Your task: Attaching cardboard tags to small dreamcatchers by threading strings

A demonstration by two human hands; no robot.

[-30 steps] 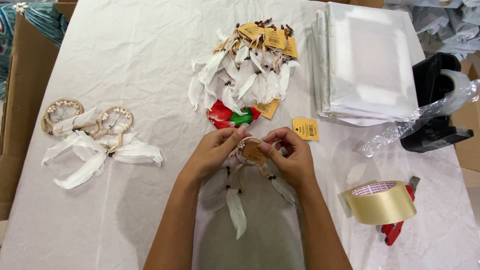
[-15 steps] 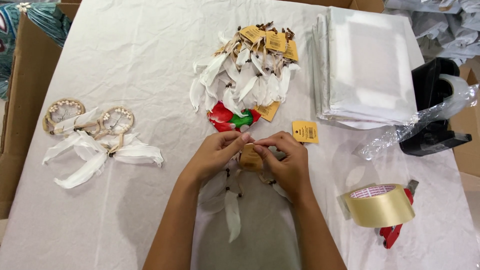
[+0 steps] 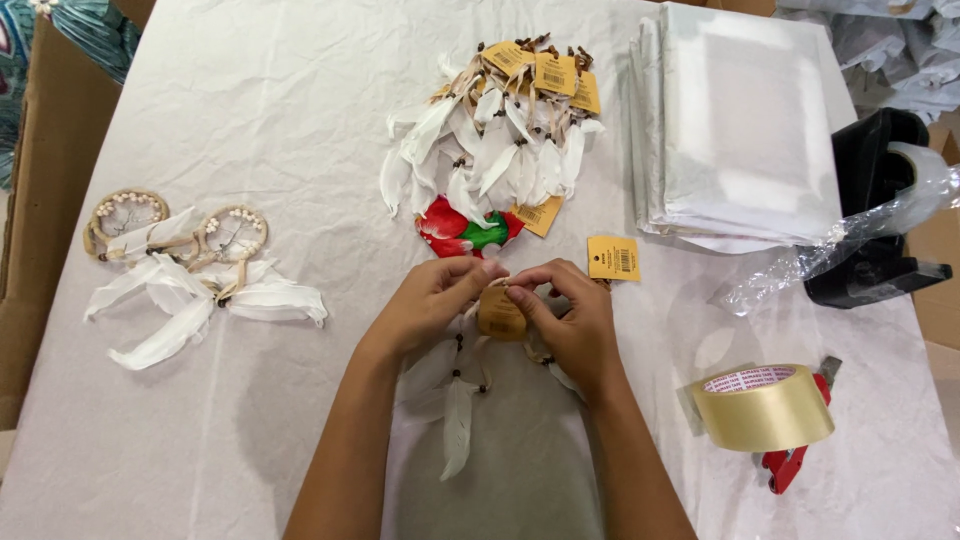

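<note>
While both hands meet at mid-table, the left hand (image 3: 425,305) and right hand (image 3: 570,320) pinch a small dreamcatcher (image 3: 499,315) between nearly closed fingertips, its white feathers (image 3: 455,420) hanging over the cloth (image 3: 250,120) below.

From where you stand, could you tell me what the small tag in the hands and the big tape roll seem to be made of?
The tag, pinched between the left hand and right hand, looks like matte tan card: flat, dull, stiff-edged. The tape roll looks like glossy clear-yellowish plastic film on a core that could be card; it shines and is see-through at the rim.
</note>
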